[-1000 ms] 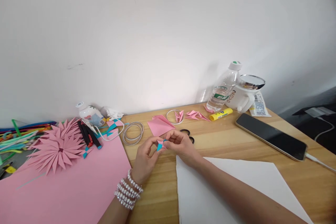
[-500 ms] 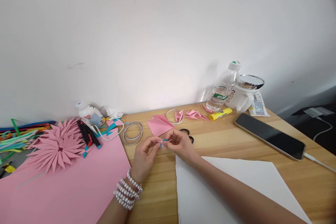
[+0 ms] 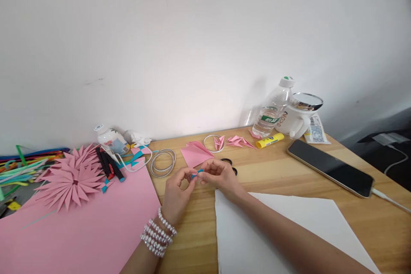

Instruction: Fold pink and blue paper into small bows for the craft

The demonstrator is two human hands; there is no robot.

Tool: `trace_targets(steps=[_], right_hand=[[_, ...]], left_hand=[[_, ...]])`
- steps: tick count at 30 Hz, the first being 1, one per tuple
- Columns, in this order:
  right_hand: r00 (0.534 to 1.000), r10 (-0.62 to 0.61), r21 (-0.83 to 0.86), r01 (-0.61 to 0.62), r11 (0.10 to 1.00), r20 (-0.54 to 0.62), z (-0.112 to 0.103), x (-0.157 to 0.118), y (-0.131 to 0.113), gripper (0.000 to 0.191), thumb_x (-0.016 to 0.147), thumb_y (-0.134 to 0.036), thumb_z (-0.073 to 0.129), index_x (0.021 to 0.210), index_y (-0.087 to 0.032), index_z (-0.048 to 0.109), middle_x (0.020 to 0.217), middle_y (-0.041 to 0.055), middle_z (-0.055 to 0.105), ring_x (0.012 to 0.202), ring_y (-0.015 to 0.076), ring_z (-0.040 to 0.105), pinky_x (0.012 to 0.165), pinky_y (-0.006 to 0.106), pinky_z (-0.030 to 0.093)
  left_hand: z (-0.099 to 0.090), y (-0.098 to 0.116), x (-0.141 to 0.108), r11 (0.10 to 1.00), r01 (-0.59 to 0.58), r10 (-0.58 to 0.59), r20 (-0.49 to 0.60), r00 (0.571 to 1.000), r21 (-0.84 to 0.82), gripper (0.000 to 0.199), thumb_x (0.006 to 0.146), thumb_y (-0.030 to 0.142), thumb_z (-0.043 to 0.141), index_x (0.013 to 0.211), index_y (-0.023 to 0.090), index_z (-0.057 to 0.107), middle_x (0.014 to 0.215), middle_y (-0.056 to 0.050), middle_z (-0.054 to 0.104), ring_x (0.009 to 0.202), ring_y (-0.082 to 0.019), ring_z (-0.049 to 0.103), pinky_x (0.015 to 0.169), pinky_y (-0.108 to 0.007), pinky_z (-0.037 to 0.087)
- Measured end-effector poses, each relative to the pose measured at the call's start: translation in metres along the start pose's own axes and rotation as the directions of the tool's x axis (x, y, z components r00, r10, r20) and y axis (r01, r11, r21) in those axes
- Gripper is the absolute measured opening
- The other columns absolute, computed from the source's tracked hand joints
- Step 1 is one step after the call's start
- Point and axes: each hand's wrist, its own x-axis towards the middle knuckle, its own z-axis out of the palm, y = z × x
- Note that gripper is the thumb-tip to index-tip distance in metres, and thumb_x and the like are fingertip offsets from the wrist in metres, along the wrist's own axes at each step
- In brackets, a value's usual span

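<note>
A small blue piece of paper point(image 3: 197, 173) is pinched between the fingertips of both hands, above the wooden table point(image 3: 195, 218). My left hand point(image 3: 178, 188), with several strings of beads round its wrist, is closed on the left end of it. From the right, my right hand point(image 3: 220, 177) grips the other end with thumb and fingers. Much of the blue piece hides behind the fingertips. Just beyond the hands lie pink paper squares point(image 3: 194, 154), and black scissor handles point(image 3: 230, 166) show partly behind my right hand.
Pink folded-paper stars point(image 3: 72, 180) and pens point(image 3: 109, 162) lie on a pink sheet point(image 3: 86, 239) at left. A white sheet point(image 3: 282, 231) lies under my right forearm. A water bottle point(image 3: 269, 111), mug point(image 3: 298, 115), glue stick point(image 3: 269, 141) and phone point(image 3: 330, 167) stand or lie at right.
The blue piece has turned slightly between my fingertips and shows more of its length. Both hands stay in nearly the same place.
</note>
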Motion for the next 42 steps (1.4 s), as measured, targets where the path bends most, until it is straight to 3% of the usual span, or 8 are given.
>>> trace_targets(steps=[5, 8, 13, 19, 24, 30, 36, 42], right_hand=[[0.994, -0.093, -0.080, 0.097, 0.992, 0.056, -0.004, 0.001, 0.005, 0.020, 0.064, -0.029, 0.068, 0.074, -0.017, 0.058, 0.071, 0.0001, 0.059, 0.065, 0.0119, 0.057, 0.065, 0.027, 0.049], [0.989, -0.144, -0.191, 0.144, 0.971, 0.011, -0.001, -0.001, 0.007, 0.014, 0.068, -0.027, 0.064, 0.077, -0.017, 0.059, 0.074, 0.0020, 0.060, 0.068, 0.0132, 0.057, 0.064, 0.027, 0.050], [0.966, -0.251, -0.421, 0.201, 0.885, -0.066, 0.006, -0.005, 0.010, 0.010, 0.072, -0.024, 0.058, 0.077, -0.016, 0.061, 0.076, 0.0047, 0.061, 0.068, 0.0141, 0.058, 0.060, 0.026, 0.052], [0.940, -0.336, -0.525, 0.255, 0.812, -0.062, 0.011, -0.007, 0.012, 0.009, 0.072, -0.020, 0.056, 0.077, -0.017, 0.063, 0.075, 0.0049, 0.063, 0.066, 0.0136, 0.058, 0.058, 0.024, 0.054], [0.928, -0.363, -0.544, 0.262, 0.797, -0.085, 0.013, -0.008, 0.011, 0.009, 0.072, -0.017, 0.056, 0.078, -0.016, 0.063, 0.076, 0.0051, 0.063, 0.066, 0.0132, 0.059, 0.058, 0.023, 0.054], [0.931, -0.362, -0.530, 0.285, 0.798, -0.045, 0.014, -0.009, 0.012, 0.011, 0.071, -0.015, 0.057, 0.079, -0.017, 0.064, 0.077, 0.0047, 0.063, 0.068, 0.0139, 0.060, 0.059, 0.023, 0.054], [0.933, -0.360, -0.530, 0.300, 0.794, -0.012, 0.012, -0.008, 0.013, 0.012, 0.071, -0.016, 0.058, 0.079, -0.018, 0.066, 0.075, 0.0038, 0.066, 0.068, 0.0144, 0.061, 0.058, 0.023, 0.053], [0.960, -0.275, -0.486, 0.219, 0.846, -0.046, 0.012, -0.005, 0.011, 0.008, 0.069, -0.018, 0.059, 0.075, -0.017, 0.065, 0.073, 0.0040, 0.066, 0.066, 0.0141, 0.060, 0.060, 0.024, 0.051]], left_hand=[[0.000, 0.000, 0.000, 0.994, 0.018, -0.013, -0.047, 0.999, 0.107, 0.010, 0.075, 0.023, 0.054, 0.082, 0.017, 0.058, 0.075, -0.002, 0.064, 0.061, -0.012, 0.057, 0.054, -0.022, 0.045], [0.003, 0.000, -0.002, 0.980, -0.025, 0.043, -0.087, 0.995, 0.198, 0.010, 0.077, 0.023, 0.052, 0.084, 0.018, 0.057, 0.078, -0.003, 0.065, 0.062, -0.012, 0.058, 0.051, -0.021, 0.044], [0.008, 0.005, -0.006, 0.936, -0.084, 0.135, -0.128, 0.982, 0.340, 0.012, 0.077, 0.020, 0.051, 0.085, 0.017, 0.059, 0.072, -0.002, 0.066, 0.042, -0.007, 0.051, 0.046, -0.020, 0.043], [0.009, 0.007, -0.006, 0.948, -0.081, 0.138, -0.170, 0.976, 0.307, 0.011, 0.074, 0.020, 0.051, 0.080, 0.015, 0.060, 0.076, -0.005, 0.066, 0.058, -0.012, 0.060, 0.051, -0.022, 0.049], [0.009, 0.001, -0.005, 0.943, -0.070, 0.120, -0.136, 0.983, 0.325, 0.015, 0.073, 0.018, 0.051, 0.086, 0.014, 0.059, 0.074, -0.004, 0.066, 0.052, -0.011, 0.058, 0.049, -0.022, 0.048], [0.011, -0.001, -0.005, 0.932, -0.094, 0.141, -0.112, 0.984, 0.349, 0.016, 0.074, 0.018, 0.048, 0.085, 0.015, 0.059, 0.075, -0.004, 0.067, 0.058, -0.013, 0.060, 0.053, -0.023, 0.049], [0.011, 0.001, -0.006, 0.898, -0.091, 0.145, -0.093, 0.985, 0.430, 0.013, 0.072, 0.015, 0.047, 0.079, 0.015, 0.058, 0.062, -0.001, 0.063, 0.049, -0.012, 0.056, 0.048, -0.023, 0.045], [0.014, 0.002, -0.006, 0.871, -0.153, 0.224, -0.100, 0.969, 0.466, 0.018, 0.073, 0.013, 0.044, 0.084, 0.014, 0.058, 0.069, -0.004, 0.065, 0.055, -0.014, 0.058, 0.052, -0.024, 0.047]])
